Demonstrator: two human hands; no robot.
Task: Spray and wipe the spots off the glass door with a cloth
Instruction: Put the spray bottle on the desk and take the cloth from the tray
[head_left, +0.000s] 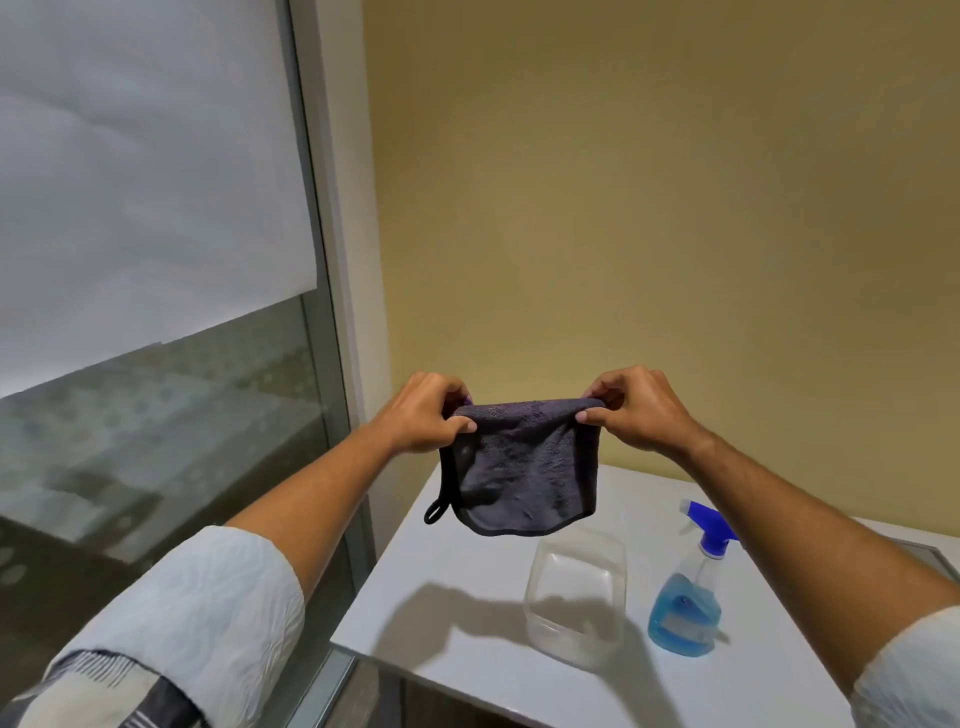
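Observation:
A dark grey cloth (522, 470) with a small hanging loop hangs in the air above the white table, folded over along its top edge. My left hand (423, 413) pinches its top left corner and my right hand (636, 410) pinches its top right corner. On the table at the right stands a clear spray bottle (685, 597) with blue liquid and a blue trigger head. The glass door (156, 441) fills the left side, its lower pane showing faint round spots and its upper part covered by a white blind.
A clear plastic container (576, 597) stands on the white table (467, 649) just left of the spray bottle. The grey door frame (337, 364) runs between the glass and the yellow wall (649, 208). The table's left edge lies close to the frame.

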